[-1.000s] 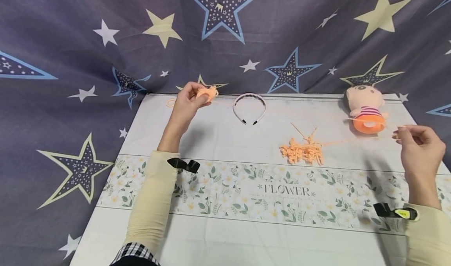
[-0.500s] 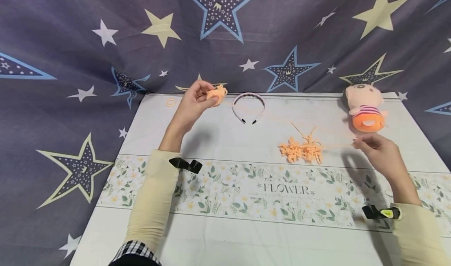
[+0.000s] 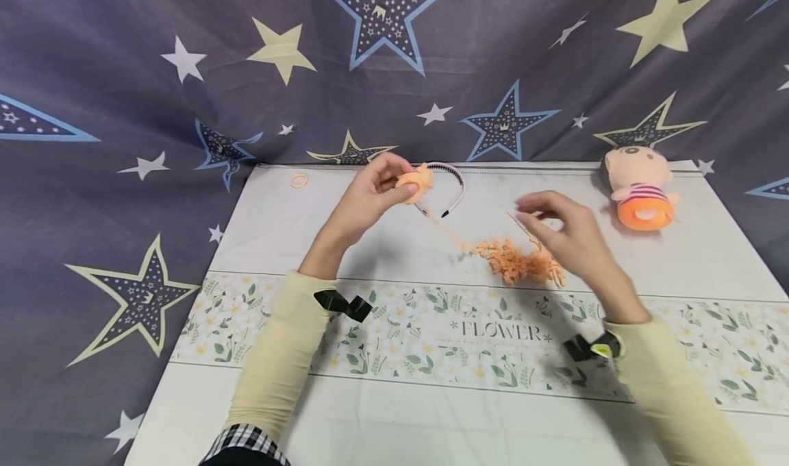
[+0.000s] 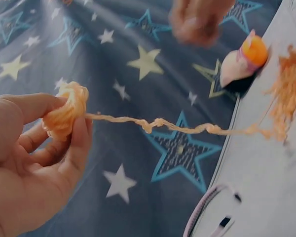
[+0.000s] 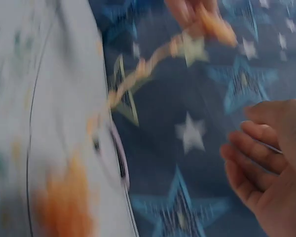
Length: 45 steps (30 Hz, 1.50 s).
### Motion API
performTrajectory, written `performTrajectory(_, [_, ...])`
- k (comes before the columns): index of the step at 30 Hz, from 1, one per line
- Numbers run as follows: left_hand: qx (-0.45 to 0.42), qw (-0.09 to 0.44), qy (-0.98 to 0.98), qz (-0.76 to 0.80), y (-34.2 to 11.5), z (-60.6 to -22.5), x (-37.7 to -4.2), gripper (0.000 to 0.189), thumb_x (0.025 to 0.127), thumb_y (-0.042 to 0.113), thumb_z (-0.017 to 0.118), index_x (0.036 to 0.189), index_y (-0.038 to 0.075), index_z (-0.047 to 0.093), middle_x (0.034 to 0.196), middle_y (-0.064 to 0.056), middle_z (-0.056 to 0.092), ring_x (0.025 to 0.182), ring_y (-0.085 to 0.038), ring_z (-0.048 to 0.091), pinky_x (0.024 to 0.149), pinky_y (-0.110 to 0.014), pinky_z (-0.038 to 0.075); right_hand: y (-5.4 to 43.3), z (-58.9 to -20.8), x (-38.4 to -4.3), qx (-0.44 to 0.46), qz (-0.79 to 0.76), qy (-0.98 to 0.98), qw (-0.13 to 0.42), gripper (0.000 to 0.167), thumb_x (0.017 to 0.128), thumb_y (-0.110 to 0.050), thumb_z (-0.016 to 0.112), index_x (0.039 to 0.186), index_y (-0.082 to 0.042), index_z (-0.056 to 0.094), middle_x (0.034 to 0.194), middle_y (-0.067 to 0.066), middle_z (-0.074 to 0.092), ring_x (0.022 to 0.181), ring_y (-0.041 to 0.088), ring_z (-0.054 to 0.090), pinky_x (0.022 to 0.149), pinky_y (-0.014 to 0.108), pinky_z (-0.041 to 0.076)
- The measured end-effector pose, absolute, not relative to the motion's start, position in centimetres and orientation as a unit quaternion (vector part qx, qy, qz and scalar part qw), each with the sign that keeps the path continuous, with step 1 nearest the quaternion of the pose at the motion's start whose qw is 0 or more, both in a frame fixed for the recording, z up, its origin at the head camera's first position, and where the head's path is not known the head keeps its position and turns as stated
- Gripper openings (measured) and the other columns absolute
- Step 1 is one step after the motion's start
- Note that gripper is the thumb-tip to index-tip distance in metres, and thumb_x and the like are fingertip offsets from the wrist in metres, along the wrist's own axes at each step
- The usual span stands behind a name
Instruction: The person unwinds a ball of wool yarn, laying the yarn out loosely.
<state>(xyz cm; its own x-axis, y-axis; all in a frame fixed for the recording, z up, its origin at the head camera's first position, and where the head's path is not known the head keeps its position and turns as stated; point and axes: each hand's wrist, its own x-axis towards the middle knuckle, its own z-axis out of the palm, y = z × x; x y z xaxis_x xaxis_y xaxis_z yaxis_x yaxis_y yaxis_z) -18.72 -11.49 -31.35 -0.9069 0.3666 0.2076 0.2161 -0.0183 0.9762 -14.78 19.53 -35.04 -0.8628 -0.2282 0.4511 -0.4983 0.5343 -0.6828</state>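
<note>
My left hand (image 3: 370,199) pinches a small wound bundle of orange yarn (image 4: 64,116) between thumb and fingers, held above the table near the pink headband (image 3: 457,177). From that bundle a knotted strand (image 4: 177,127) runs to a fuzzy heap of orange yarn (image 3: 514,262) lying on the table. Over the heap's right side is my right hand (image 3: 567,236). Its fingers are loosely bent, and the right wrist view shows a gap between thumb and fingers (image 5: 256,150) with nothing in it. The yarn and the far hand are blurred in that view.
At the back right lies a plush toy (image 3: 644,209) with a striped top and orange bottom. A thin yellowish ring (image 3: 292,180) lies at the back left. Behind the table, a dark cloth with stars (image 3: 185,212) hangs along the edge.
The right hand has swept left from beside the plush toy to over the yarn heap, its fingers loosening. My left hand has moved right with the bundle, and the knotted strand now shows clearly.
</note>
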Motion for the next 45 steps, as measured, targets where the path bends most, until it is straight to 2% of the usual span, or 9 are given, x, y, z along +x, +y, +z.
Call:
performTrajectory(2, [0.220,0.069,0.694,0.682,-10.7,-31.3,-18.4,0.022,0.090,-0.002,0.062,0.109,0.001,0.054,0.101,-0.001,0.061,0.087,-0.012,0.060,0.076,-0.023,0.051,16.9,-34.5,-15.1,0.239,0.459,-0.843,0.147,0.021,0.088,-0.007,0.069,0.109,-0.005,0.067,0.104,0.009,0.070,0.090,-0.001,0.060,0.081,0.015,0.051])
performTrajectory(6, [0.236,0.085,0.694,0.675,-9.8,-31.2,-18.2,0.024,0.091,0.003,0.063,0.114,0.001,0.057,0.106,-0.004,0.059,0.088,-0.016,0.059,0.078,-0.029,0.052,13.1,-34.4,-15.6,0.254,0.489,-0.830,0.080,0.021,0.092,-0.016,0.065,0.112,-0.010,0.067,0.107,0.002,0.070,0.095,0.008,0.062,0.084,0.023,0.052])
performTrajectory(11, [0.233,0.092,0.684,0.685,-9.8,-31.3,-18.2,0.025,0.091,0.003,0.062,0.116,0.003,0.059,0.108,-0.006,0.060,0.092,-0.017,0.059,0.078,-0.030,0.051,10.6,-34.0,-15.0,0.236,0.531,-0.814,0.021,0.018,0.093,-0.012,0.062,0.109,-0.004,0.067,0.106,0.010,0.069,0.095,0.016,0.064,0.084,0.028,0.053])
performTrajectory(17, [0.207,0.113,0.652,0.720,-10.2,-31.3,-18.2,0.022,0.090,-0.004,0.060,0.108,0.006,0.053,0.101,-0.002,0.056,0.087,-0.013,0.062,0.078,-0.026,0.051,9.9,-33.0,-14.2,0.219,0.567,-0.794,0.016,0.014,0.093,-0.005,0.061,0.103,0.003,0.066,0.101,0.017,0.067,0.089,0.010,0.063,0.080,0.024,0.053])
performTrajectory(21, [0.200,0.108,0.662,0.715,-10.7,-31.3,-18.3,0.020,0.088,-0.006,0.062,0.102,0.006,0.054,0.104,-0.002,0.056,0.087,-0.012,0.062,0.080,-0.025,0.052,10.9,-33.4,-14.6,0.209,0.603,-0.768,0.049,0.013,0.092,-0.002,0.061,0.101,0.007,0.064,0.094,0.010,0.067,0.082,0.009,0.061,0.074,0.018,0.052])
performTrajectory(26, [0.211,0.070,0.698,0.681,-12.3,-31.6,-18.7,0.021,0.087,-0.004,0.065,0.108,-0.002,0.060,0.101,0.000,0.063,0.087,-0.013,0.061,0.079,-0.023,0.052,13.8,-34.2,-16.3,0.197,0.675,-0.701,0.118,0.011,0.089,0.002,0.063,0.097,0.010,0.063,0.086,-0.002,0.068,0.077,0.009,0.062,0.072,0.017,0.054])
performTrajectory(31, [0.196,0.055,0.711,0.673,-13.9,-31.7,-19.2,0.020,0.087,-0.003,0.066,0.106,0.000,0.061,0.100,0.000,0.064,0.086,-0.012,0.064,0.079,-0.025,0.056,16.7,-33.7,-16.3,0.178,0.690,-0.680,0.175,0.008,0.089,0.003,0.063,0.093,0.010,0.064,0.082,0.001,0.069,0.073,0.009,0.062,0.068,0.016,0.052])
performTrajectory(37, [0.154,0.049,0.710,0.686,-15.5,-31.7,-19.6,0.020,0.086,-0.003,0.066,0.103,0.007,0.061,0.101,-0.003,0.061,0.085,-0.013,0.065,0.079,-0.027,0.058,20.5,-34.5,-15.9,0.160,0.703,-0.662,0.207,0.006,0.088,0.007,0.061,0.093,0.010,0.064,0.083,0.002,0.068,0.076,0.011,0.063,0.072,0.017,0.051])
performTrajectory(45, [0.139,0.042,0.704,0.696,-17.0,-31.7,-19.7,0.020,0.086,-0.003,0.066,0.102,0.008,0.061,0.099,-0.002,0.061,0.083,-0.012,0.063,0.077,-0.025,0.057,25.5,-36.0,-14.5,0.064,0.682,-0.678,0.265,0.010,0.087,0.003,0.065,0.093,0.011,0.064,0.081,0.000,0.069,0.076,0.009,0.064,0.074,0.014,0.053])
